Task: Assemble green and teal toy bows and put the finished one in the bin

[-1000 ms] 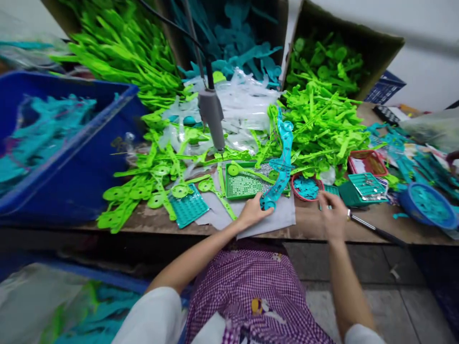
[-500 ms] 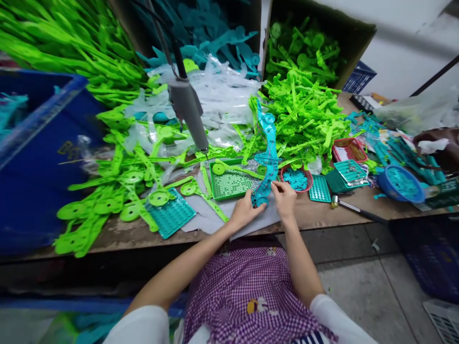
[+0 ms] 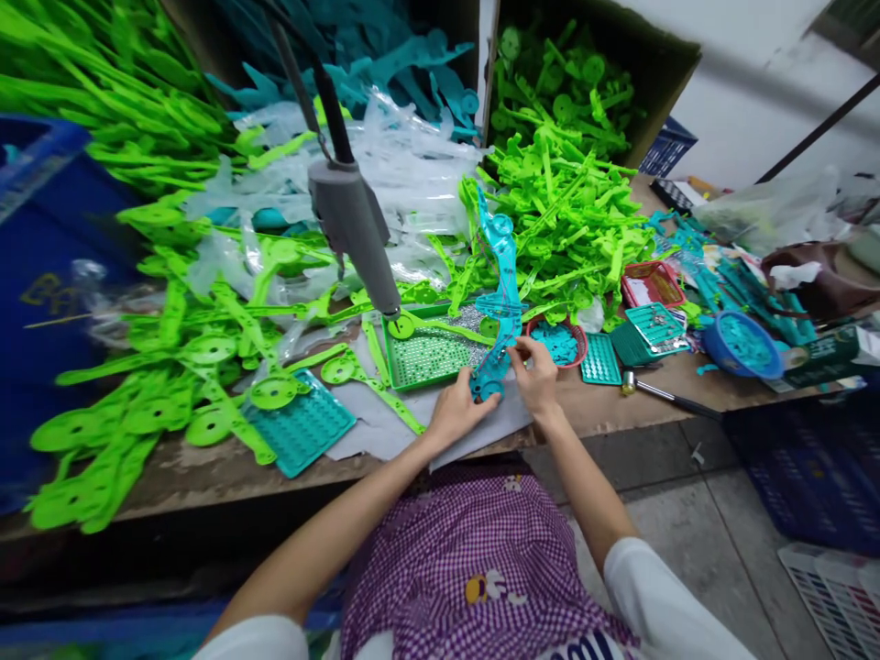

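Note:
A long turquoise plastic part (image 3: 507, 275) with thin dark and reddish wires along it stands tilted up from the table, its lower end toward me. My left hand (image 3: 455, 409) grips that lower end between thumb and fingers. At the part's right edge my right hand (image 3: 538, 376) is closed in a pinch; whatever lies between its fingertips is too small to make out. Just behind my left hand is a green perforated tray (image 3: 430, 357) with small shiny metal pieces and a lime green part lying across it. A red basket (image 3: 581, 346) of small turquoise pieces sits beside my right hand.
A grey electric screwdriver (image 3: 354, 229) hangs over the tray. Lime green parts (image 3: 564, 202) are heaped behind and at the left. Turquoise trays (image 3: 302, 426), a hammer (image 3: 664, 392) and a blue bowl (image 3: 739, 344) lie along the table. A blue crate (image 3: 55, 302) stands at far left.
The head view has shifted a little, so most things sit further left in it. Both hands stay on the turquoise part, with the right hand still pinched at its edge.

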Demonstrator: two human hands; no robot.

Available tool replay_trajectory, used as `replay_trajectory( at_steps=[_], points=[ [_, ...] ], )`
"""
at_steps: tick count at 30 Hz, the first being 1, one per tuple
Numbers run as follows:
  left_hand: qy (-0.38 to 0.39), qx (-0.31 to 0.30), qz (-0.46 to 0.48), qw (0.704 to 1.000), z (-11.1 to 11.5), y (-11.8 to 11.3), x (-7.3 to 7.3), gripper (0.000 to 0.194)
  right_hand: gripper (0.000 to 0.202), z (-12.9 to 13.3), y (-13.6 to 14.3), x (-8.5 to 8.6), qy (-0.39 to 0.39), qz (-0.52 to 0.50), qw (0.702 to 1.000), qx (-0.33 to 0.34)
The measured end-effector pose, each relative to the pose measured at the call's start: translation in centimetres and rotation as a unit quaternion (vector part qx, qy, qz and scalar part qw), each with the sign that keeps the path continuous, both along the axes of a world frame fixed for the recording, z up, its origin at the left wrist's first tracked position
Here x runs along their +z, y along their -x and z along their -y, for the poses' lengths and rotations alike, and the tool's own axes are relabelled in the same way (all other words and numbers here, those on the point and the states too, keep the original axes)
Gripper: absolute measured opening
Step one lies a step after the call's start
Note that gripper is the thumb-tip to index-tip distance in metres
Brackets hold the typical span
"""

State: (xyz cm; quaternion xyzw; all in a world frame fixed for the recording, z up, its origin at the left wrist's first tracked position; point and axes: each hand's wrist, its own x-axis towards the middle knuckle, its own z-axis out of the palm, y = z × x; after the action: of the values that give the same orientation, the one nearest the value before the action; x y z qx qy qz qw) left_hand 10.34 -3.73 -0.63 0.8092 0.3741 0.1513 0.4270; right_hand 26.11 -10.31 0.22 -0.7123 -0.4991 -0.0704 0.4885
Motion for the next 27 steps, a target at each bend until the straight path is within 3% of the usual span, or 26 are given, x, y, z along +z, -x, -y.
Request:
replay_trajectory(
  at_steps=[4,7,9,11,13,15,18,22,24,27],
  points=[
    [0.006,0.010,-0.009,1.000,0.0,0.0,-0.1,0.041,0.033,-1.7,-1.1,-1.0,0.028,0.077,0.993,0.084],
    [-0.001,0.009,-0.005,1.000,0.0,0.0,-0.3,0.042,0.034,-1.7,-1.9,-0.9,0.033,0.075,0.989,0.122],
    [-0.002,0.011,-0.001,1.000,0.0,0.0,-0.4,0.042,0.034,-0.8,-1.8,-0.6,0.021,0.025,0.993,0.109],
    [-0.001,0.011,0.002,1.000,-0.1,0.0,-0.3,0.043,0.035,0.4,-1.3,-0.2,-0.026,-0.081,0.996,0.032],
    [-0.004,0.012,0.004,1.000,-0.1,0.0,-0.2,0.042,0.037,1.4,-0.4,0.2,-0.085,-0.225,0.969,-0.058],
    [-0.007,0.010,0.005,1.000,-0.1,0.1,0.0,0.042,0.039,1.9,0.3,0.6,-0.103,-0.355,0.925,-0.089],
    [0.000,0.010,0.001,1.000,0.0,0.1,0.3,0.040,0.046,1.9,0.8,1.1,-0.040,-0.486,0.872,-0.046],
    [0.003,0.012,-0.002,1.000,0.0,0.1,0.4,0.037,0.047,2.0,0.8,1.7,-0.005,-0.569,0.822,0.000],
    [0.003,0.010,0.003,1.000,0.0,0.1,0.4,0.038,0.047,1.9,1.0,1.8,-0.018,-0.557,0.830,0.029],
    [0.001,0.006,0.008,1.000,0.0,0.1,0.2,0.037,0.037,1.2,1.3,1.6,-0.023,-0.419,0.907,0.035]
  ],
)
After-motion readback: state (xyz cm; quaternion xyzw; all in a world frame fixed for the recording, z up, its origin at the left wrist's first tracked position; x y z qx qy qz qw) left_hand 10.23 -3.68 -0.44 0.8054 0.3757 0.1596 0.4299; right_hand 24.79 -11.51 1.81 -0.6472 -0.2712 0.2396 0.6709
